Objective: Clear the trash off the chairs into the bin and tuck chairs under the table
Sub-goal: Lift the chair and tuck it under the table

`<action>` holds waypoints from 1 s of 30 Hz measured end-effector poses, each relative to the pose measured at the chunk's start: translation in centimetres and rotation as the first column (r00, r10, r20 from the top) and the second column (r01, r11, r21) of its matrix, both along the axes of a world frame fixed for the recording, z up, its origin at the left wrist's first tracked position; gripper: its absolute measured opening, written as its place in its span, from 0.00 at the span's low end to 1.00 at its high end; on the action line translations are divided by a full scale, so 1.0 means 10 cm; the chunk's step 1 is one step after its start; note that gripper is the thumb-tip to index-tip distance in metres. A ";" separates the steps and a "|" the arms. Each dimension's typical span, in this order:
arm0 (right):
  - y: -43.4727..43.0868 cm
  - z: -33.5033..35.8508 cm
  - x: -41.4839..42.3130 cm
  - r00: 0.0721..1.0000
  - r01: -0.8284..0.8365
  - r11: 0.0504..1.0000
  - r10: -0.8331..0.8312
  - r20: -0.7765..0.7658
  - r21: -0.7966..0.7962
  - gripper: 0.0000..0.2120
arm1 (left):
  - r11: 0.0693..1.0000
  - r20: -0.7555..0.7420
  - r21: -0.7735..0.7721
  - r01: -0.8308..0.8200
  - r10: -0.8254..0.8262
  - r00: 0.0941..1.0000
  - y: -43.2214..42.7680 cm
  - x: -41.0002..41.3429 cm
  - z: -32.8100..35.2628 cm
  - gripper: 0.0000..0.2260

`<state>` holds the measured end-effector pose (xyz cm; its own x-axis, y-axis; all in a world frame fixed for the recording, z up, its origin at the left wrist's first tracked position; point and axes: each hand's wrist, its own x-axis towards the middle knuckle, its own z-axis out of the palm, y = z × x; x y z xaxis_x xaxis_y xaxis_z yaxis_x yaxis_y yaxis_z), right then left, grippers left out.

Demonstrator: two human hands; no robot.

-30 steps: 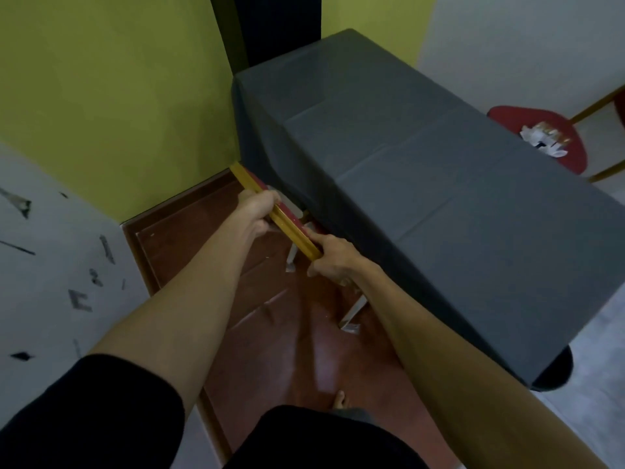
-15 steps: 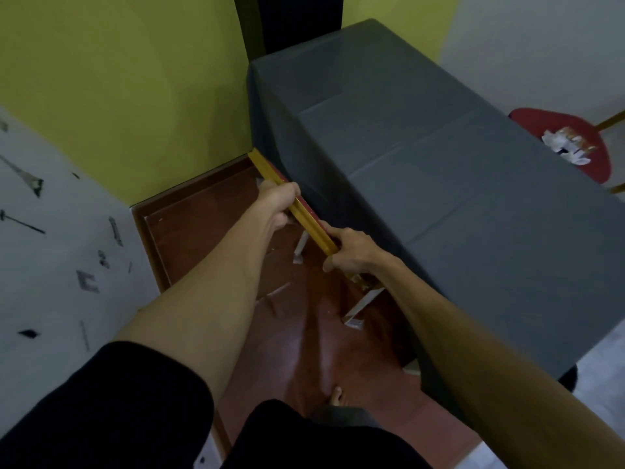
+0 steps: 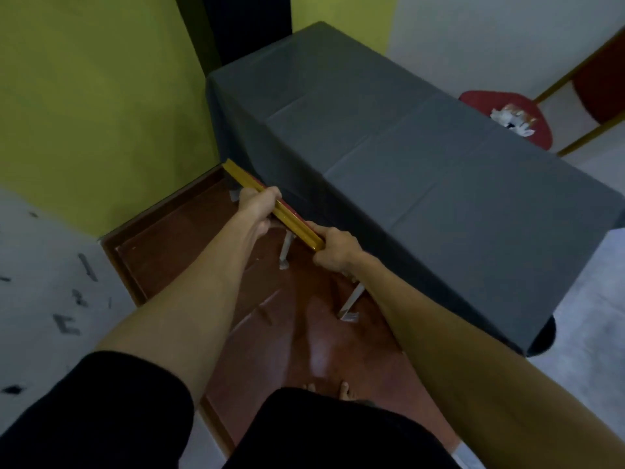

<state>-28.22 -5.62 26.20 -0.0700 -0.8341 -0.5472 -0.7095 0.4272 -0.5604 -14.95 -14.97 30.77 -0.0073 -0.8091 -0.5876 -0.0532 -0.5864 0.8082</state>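
A chair with a yellow-framed, red-padded backrest point(image 3: 295, 221) stands against the near side of the table point(image 3: 422, 170), which is draped in a dark grey cloth. Its seat is hidden under the cloth; two pale legs show on the floor. My left hand point(image 3: 258, 206) grips the top rail toward its left part, and my right hand point(image 3: 334, 250) grips its right end. Beyond the table, at the far right, a second chair with a red seat point(image 3: 480, 100) carries crumpled white trash point(image 3: 514, 118).
A yellow-green wall closes the left side, with a dark gap behind the table's far end. The floor under me is reddish brown, bordered by pale grey floor with dark marks. A dark round object point(image 3: 544, 336) shows below the table's near right corner. My bare toes are visible below.
My arms have stretched forward and the chair back now lies closer against the hanging cloth. Both hands keep the same hold on the rail.
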 end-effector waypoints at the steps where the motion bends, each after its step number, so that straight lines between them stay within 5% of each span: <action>1: 0.05 -0.03 0.05 0.999 0.039 0.998 -0.040 -0.023 -0.043 0.40 | 1.000 0.006 -0.007 0.011 -0.011 1.000 0.02 -0.01 0.02 0.08; 10: 0.43 -0.04 0.10 0.982 0.188 0.957 -0.187 0.028 -0.222 0.25 | 0.998 0.128 -0.062 0.008 0.000 0.992 0.34 -0.03 -0.08 0.16; 15: 0.94 0.02 -0.23 0.979 0.151 0.965 -0.176 -0.102 -0.217 0.17 | 0.958 0.219 0.021 0.286 -0.284 0.933 1.28 -0.37 -0.32 0.30; 20: 1.57 -0.05 -0.69 0.937 0.284 0.937 -0.317 -0.148 -0.205 0.18 | 0.812 0.429 0.076 0.578 -0.550 0.716 1.68 -0.58 -0.48 0.21; 24: 2.08 -0.07 -1.14 0.900 0.385 0.903 -0.413 -0.137 -0.194 0.17 | 0.576 0.537 0.126 0.808 -0.724 0.433 1.79 -0.99 -0.47 0.10; 30: 2.89 -0.04 -2.00 0.853 0.477 0.858 -0.504 -0.132 -0.191 0.18 | 0.522 0.485 0.032 0.852 -0.754 0.444 2.39 -2.05 -0.43 0.05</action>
<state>-48.21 23.29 25.78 -0.5728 -0.7348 -0.3633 -0.5191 0.6682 -0.5330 -35.49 8.94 26.50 -0.5300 -0.6513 -0.5430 -0.7474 0.0564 0.6619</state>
